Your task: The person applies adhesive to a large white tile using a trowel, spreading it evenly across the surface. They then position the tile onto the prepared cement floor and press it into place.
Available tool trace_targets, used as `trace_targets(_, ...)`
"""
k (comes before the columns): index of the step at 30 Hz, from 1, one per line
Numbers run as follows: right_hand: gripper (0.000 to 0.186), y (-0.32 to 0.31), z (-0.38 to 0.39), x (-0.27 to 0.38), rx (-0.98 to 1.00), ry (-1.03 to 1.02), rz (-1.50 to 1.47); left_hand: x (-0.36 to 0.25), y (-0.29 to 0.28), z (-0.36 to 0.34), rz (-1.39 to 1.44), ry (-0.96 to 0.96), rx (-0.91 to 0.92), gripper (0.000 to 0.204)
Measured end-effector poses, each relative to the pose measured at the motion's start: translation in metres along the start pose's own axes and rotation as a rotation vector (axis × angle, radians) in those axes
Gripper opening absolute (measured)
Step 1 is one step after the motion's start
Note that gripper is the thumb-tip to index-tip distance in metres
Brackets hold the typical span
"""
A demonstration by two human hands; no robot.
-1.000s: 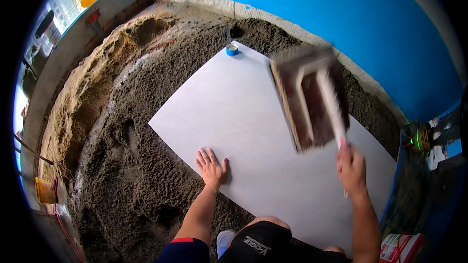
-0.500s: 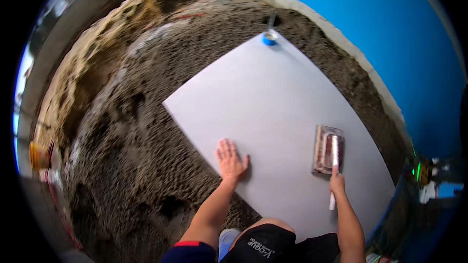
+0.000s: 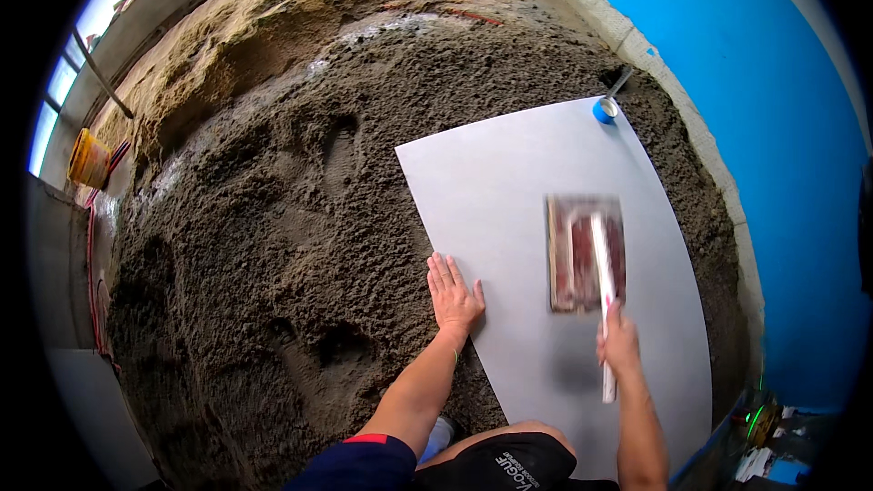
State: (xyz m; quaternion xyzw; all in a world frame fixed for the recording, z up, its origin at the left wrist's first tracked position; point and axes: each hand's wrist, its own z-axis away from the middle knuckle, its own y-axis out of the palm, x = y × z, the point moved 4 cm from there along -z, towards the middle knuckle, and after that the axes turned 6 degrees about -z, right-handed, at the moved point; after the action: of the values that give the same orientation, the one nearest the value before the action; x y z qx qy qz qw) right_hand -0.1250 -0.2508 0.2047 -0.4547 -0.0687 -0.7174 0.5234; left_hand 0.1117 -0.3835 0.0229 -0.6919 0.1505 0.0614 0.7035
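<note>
Mortar bed (image 3: pixel 255 227): coarse, damp, grey-brown; it fills the left and middle of the floor, its surface marked by hollows and a ridged shoeprint. Blue wall (image 3: pixel 727 118): it stands along the right side; a rough pale strip runs along its foot. Sand heap (image 3: pixel 245 50): yellowish and uneven; it lies beyond the mortar, toward the far left. Slab (image 3: pixel 518 159): flat, pale grey, four-cornered; it lies on the mortar bed in front of the person, with a band of mortar between its right edge and the wall.

Tool (image 3: pixel 587 255): a rectangular block with a dark reddish back and a long pale handle; it is over the middle of the slab, slightly blurred; a soft shadow falls on the slab nearer the person, apart from the block, which is raised clear of the surface. Bucket (image 3: pixel 90 160): yellow-orange, tilted; it is at the far left, near the sand heap.

Hands: the right hand (image 3: pixel 620 343) is closed around the handle, over the slab; the left hand (image 3: pixel 456 305) is open and palm down, fingers extended, resting at the slab's left edge. Narrow bar (image 3: pixel 621 82): grey, slanting up just behind the slab's far corner. Ring (image 3: pixel 605 110): blue-sided, round, pale-topped; it sits at that same corner.
</note>
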Motion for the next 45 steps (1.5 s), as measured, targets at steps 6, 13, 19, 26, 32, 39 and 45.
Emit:
trace_targets(6, 0.044, 0.080, 0.027, 0.178, 0.101, -0.835, -0.083, 0.016, 0.004, 0.012, 0.029, -0.036, -0.018, 0.079)
trace_targets(13, 0.059, 0.099, -0.136, -0.012, 0.099, -0.377, 0.513, -0.004, 0.006, 0.000, 0.088, 0.014, -0.032, 0.075)
trace_targets(19, 0.063, 0.131, -0.070, 0.127, 0.233, -0.212, 0.209, 0.015, 0.007, 0.004, 0.041, -0.023, -0.037, 0.075)
trace_targets(26, 0.053, 0.167, -0.048, 0.184, 0.087, -1.015, 0.136, 0.013, 0.009, 0.003, 0.035, -0.002, -0.044, 0.074)
trace_targets(32, 0.070, 0.129, -0.145, 0.053, 0.162, -0.111, 0.395, -0.004, 0.006, 0.014, 0.052, 0.033, -0.004, 0.072)
trace_targets(39, 0.055, 0.078, -0.012, 0.125, 0.216, -0.418, 0.023, 0.024, 0.002, 0.006, -0.015, 0.006, -0.055, 0.067)
trace_targets(45, 0.053, -0.020, 0.014, -0.111, -0.044, -0.463, 0.467, 0.004, 0.008, 0.002, -0.016, 0.033, -0.130, 0.065)
